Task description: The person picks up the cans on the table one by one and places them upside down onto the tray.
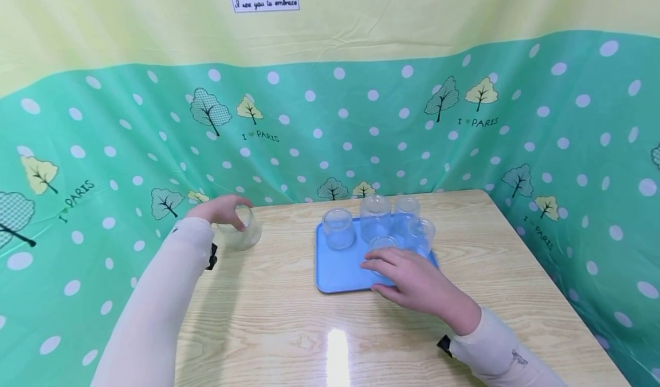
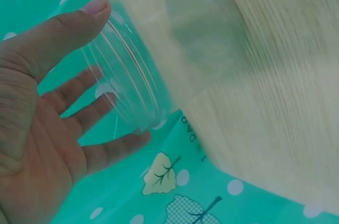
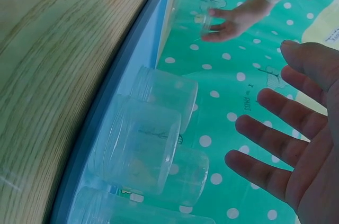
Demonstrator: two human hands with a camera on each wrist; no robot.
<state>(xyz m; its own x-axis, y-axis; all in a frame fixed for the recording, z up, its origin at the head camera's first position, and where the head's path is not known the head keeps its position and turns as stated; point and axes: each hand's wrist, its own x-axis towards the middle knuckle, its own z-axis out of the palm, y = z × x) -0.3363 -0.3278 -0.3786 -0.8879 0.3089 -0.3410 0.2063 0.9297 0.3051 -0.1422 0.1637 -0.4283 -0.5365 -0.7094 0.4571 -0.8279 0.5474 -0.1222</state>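
At the table's left back corner, my left hand (image 1: 220,210) grips a clear jar (image 1: 250,237) from above by its rim. The left wrist view shows the thumb and fingers spread around the threaded mouth of that jar (image 2: 175,49), its base toward the wood. My right hand (image 1: 416,279) hovers palm down over the front right of the blue tray (image 1: 335,273), partly covering one clear jar (image 1: 384,242). In the right wrist view its fingers (image 3: 275,142) are loosely extended and hold nothing, apart from the jars (image 3: 143,144) standing on the tray.
More clear jars stand on the tray: one at its left (image 1: 338,230), a taller one (image 1: 375,215) at the back middle, and others at the right (image 1: 421,235). A patterned green curtain (image 1: 309,123) hangs behind and beside the wooden table (image 1: 278,318).
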